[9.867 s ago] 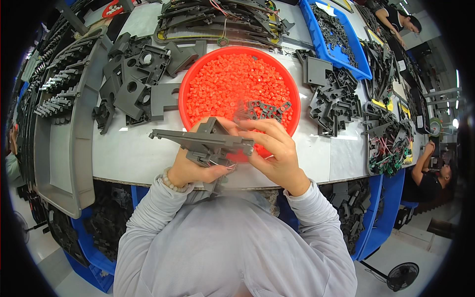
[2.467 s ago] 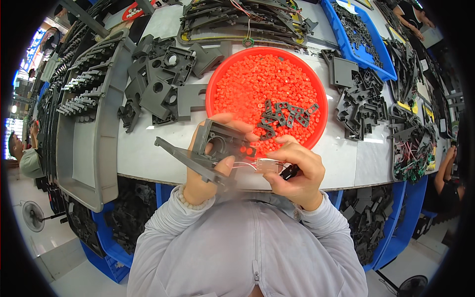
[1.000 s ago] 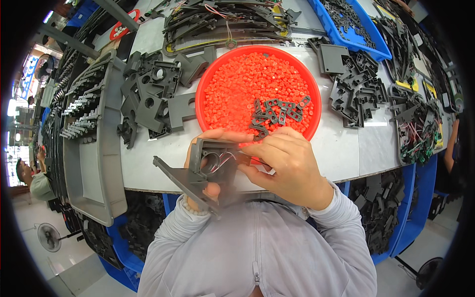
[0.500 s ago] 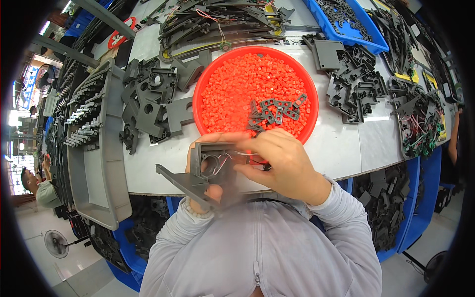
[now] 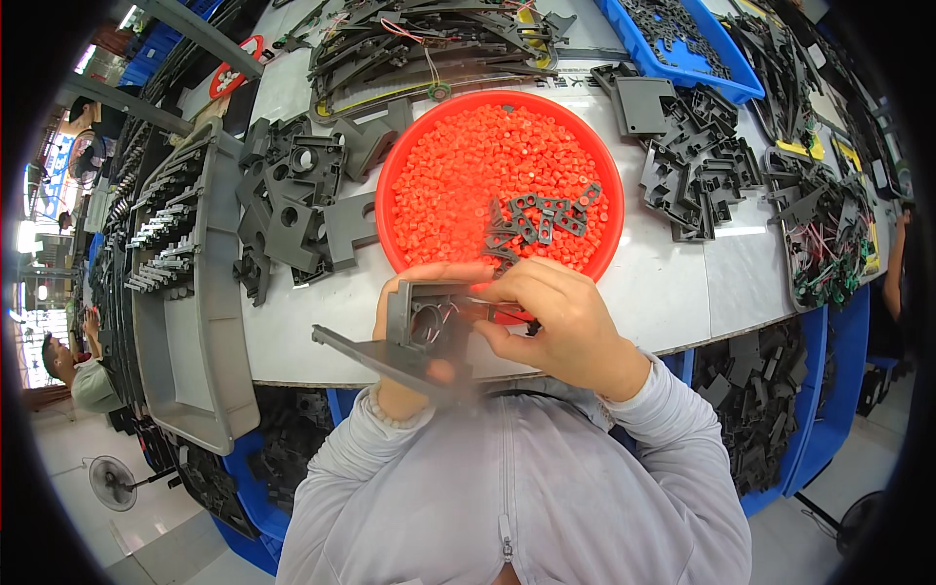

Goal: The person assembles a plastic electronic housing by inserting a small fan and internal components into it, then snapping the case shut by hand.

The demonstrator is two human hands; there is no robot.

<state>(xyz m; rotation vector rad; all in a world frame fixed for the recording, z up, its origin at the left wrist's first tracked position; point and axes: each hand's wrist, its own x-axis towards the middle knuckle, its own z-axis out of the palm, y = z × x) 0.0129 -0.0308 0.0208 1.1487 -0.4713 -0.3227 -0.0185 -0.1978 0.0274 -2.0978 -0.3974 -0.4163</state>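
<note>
- Just beyond both hands, the round red basin holds many small red-orange pieces, with dark perforated parts lying on them toward its right side.
- Left of the left hand, the long gray tray carries rows of silvery-white pins (its near section shows a bare floor).
- Far beyond the right hand, to its right, the blue tray contains small dark pieces.
- Below the level of the desk and right of the right hand, the blue bin is filled with dark molded parts.
- The left hand is curled around the dark gray housing, fingers along its far side and thumb on the near side; the housing sits just above the near edge of the desk, its flat arm pointing left.
- The right hand is half closed at the housing's right side, thumb and index finger near the thin pale wires; blur hides the fingertips, so I cannot tell whether they pinch anything.
- A small dark object shows under the right hand, partly hidden.
</note>
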